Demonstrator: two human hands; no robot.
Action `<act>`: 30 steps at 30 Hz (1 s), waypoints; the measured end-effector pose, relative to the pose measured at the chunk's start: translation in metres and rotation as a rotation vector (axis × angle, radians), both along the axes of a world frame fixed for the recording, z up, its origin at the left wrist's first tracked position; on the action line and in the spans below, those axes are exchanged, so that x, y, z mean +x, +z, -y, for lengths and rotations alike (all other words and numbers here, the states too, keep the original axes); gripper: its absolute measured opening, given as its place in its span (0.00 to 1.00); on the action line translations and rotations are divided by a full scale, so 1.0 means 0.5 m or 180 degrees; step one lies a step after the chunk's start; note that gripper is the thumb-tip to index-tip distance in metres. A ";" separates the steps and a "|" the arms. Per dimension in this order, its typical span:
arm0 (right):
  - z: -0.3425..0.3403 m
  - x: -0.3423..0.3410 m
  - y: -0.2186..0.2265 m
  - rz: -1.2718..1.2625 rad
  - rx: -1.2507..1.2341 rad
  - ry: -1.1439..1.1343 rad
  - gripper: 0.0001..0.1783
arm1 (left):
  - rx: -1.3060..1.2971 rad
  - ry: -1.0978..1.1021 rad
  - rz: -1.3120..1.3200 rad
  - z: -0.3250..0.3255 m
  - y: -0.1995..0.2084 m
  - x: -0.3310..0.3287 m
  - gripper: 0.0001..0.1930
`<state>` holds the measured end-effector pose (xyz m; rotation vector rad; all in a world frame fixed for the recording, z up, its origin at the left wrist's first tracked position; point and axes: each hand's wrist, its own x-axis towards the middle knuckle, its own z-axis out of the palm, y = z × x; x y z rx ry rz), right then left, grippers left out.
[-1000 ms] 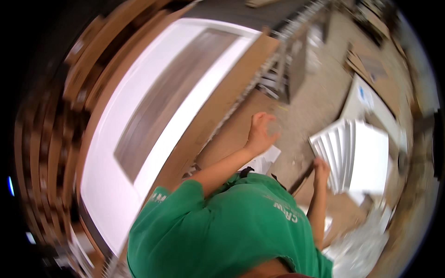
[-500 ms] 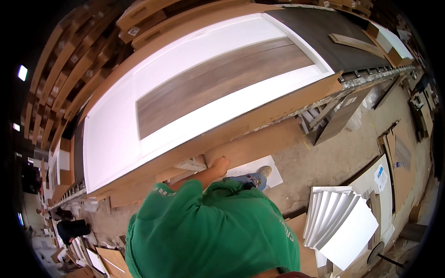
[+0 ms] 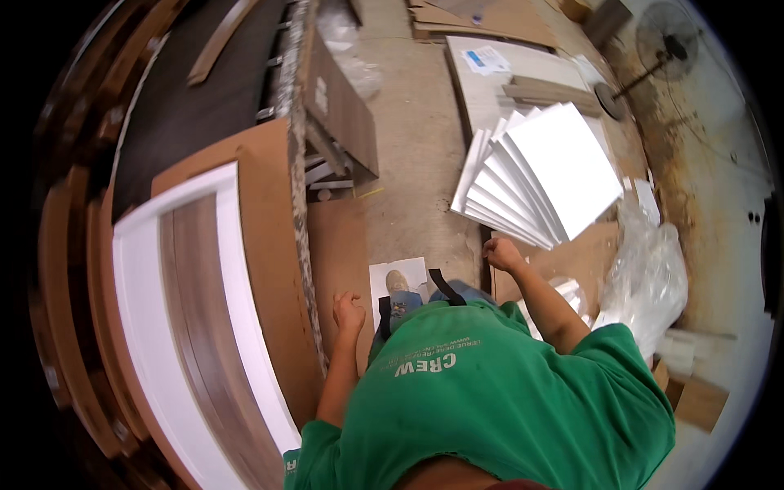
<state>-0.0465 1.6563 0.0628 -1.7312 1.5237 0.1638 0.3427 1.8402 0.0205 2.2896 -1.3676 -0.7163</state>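
My left hand (image 3: pixel 349 312) hangs beside the workbench's near edge with its fingers loosely curled and nothing visible in them. Closest to it is a brown cardboard sheet (image 3: pixel 339 245) beneath the bench edge. My right hand (image 3: pixel 502 254) is closed in a loose fist, apparently empty, just short of a fanned stack of white panels (image 3: pixel 563 175). On the bench at my left lies a white framed panel (image 3: pixel 253 318) with a wood-grain center (image 3: pixel 200 302), resting on brown cardboard (image 3: pixel 269 237).
Clear plastic wrap (image 3: pixel 649 273) is heaped at the right. A pedestal fan (image 3: pixel 665 45) stands by the wall. Ahead, a large board (image 3: pixel 465 82) and flattened cardboard (image 3: pixel 490 20) lie on the floor. A brown panel (image 3: pixel 343 118) leans against the bench; stacked cartons (image 3: pixel 69 302) line the far left.
My view and body have turned right, so the bench is now on my left and the white stack ahead to the right. My right hand has come into view.
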 end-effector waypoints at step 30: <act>0.475 -0.145 -0.236 0.1860 0.1531 -0.1081 0.26 | -0.0804 0.2578 -0.6287 1.216 0.372 -0.128 0.09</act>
